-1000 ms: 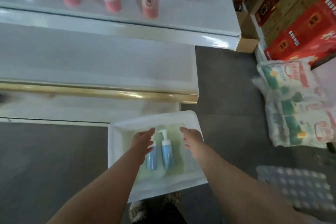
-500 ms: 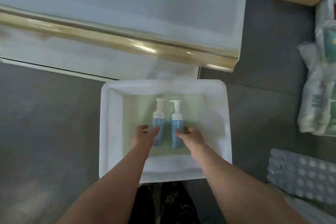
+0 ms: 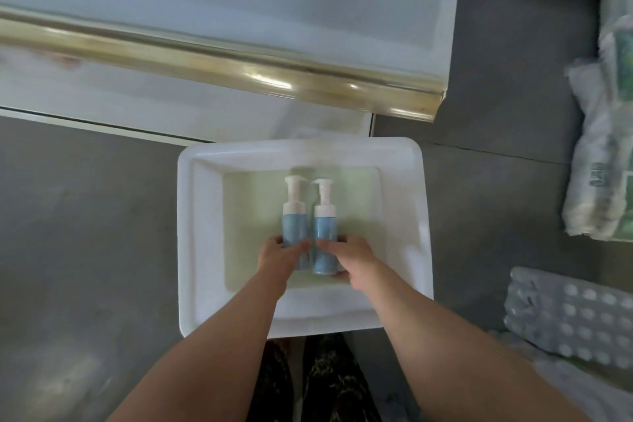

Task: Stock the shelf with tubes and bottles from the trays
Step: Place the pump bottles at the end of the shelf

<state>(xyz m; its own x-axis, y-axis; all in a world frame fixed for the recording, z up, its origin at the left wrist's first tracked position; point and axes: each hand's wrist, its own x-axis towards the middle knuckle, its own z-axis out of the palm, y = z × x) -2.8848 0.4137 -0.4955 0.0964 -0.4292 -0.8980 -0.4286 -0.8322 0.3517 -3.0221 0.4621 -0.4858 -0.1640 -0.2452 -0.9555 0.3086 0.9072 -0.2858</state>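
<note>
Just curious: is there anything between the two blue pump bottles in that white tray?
Nothing. In the head view the left bottle and right bottle lie side by side, almost touching.

The hands (image 3: 318,259) cover both bottles' (image 3: 324,243) lower ends; labels unreadable.

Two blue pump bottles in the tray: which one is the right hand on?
The right hand grips the right bottle, whose pump head sits slightly lower in view; the left bottle is under the left hand.

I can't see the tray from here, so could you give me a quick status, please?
Left hand grips left bottle; right hand grips right bottle. Both bottles in white tray. Nothing in the way.
</note>
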